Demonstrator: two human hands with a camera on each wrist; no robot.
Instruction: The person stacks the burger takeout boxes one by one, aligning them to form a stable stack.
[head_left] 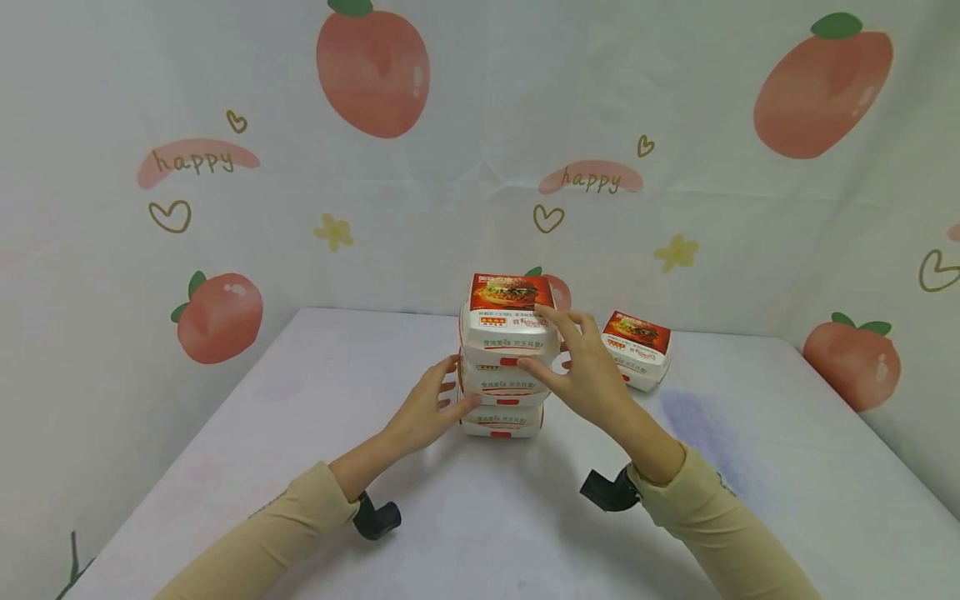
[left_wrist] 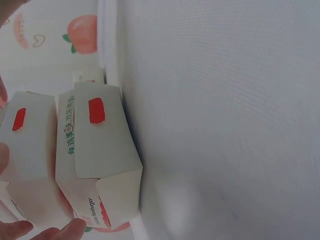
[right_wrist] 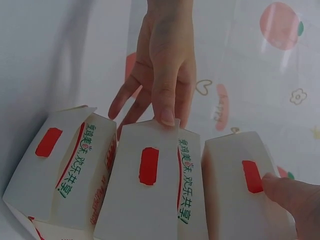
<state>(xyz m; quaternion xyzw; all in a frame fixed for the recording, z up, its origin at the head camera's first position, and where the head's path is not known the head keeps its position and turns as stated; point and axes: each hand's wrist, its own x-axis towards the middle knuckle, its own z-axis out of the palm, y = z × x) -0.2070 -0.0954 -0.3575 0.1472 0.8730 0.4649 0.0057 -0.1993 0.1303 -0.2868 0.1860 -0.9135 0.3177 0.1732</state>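
Observation:
Three white burger boxes stand stacked in the head view, with green lettering and red front tabs. The top burger box (head_left: pixel 501 293) has a red burger picture on its lid. My right hand (head_left: pixel 597 379) holds it at the right, thumb on its front by the red tab and fingers on the lid and right side. My left hand (head_left: pixel 418 415) holds the middle burger box (right_wrist: pixel 135 200), thumb on its front and fingers along its left side. Under both sits the bottom burger box (left_wrist: pixel 105 145), on the table; a left fingertip comes close to its side in the left wrist view.
Another burger box (head_left: pixel 636 348) sits on the white table (head_left: pixel 315 367), right of the stack and farther back. A white curtain (head_left: pixel 480 108) printed with fruit, hearts and "happy" hangs behind the table. Black wrist mounts (head_left: pixel 377 518) stick out below both sleeves.

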